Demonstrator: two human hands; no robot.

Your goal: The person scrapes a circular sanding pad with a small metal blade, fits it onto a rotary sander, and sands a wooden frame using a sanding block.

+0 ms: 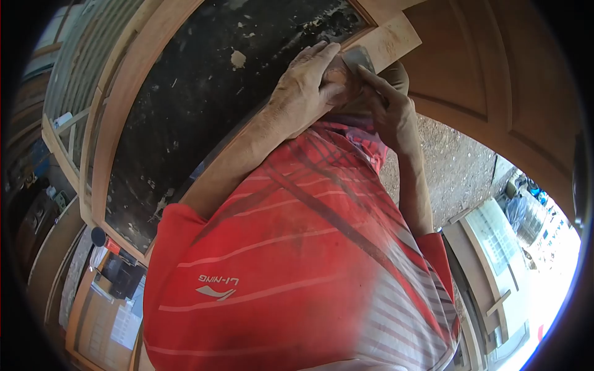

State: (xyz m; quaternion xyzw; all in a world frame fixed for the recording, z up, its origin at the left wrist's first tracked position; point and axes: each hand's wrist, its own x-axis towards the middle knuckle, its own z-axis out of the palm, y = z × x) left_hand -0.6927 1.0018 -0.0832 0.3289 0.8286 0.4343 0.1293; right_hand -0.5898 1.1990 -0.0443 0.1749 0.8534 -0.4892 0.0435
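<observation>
Near the corner of a wooden frame [387,44], my left hand [306,77] lies with its thumb apart from the fingers, against a rounded brownish object [339,77] that I cannot make out. My right hand [393,102] pinches a flat grey piece [358,58] between thumb and fingers, close to the wood. Both hands are near each other in front of the red shirt. Beside my left forearm is a black, paint-spotted panel [192,80] inside the curved-looking wooden frame.
A brown panelled wooden door [455,55] stands at the upper right. Rough, littered ground [455,164] shows below it. At the lower right are wooden frames and boards [473,266]. A hammer-like tool with a red part [111,245] lies at the lower left.
</observation>
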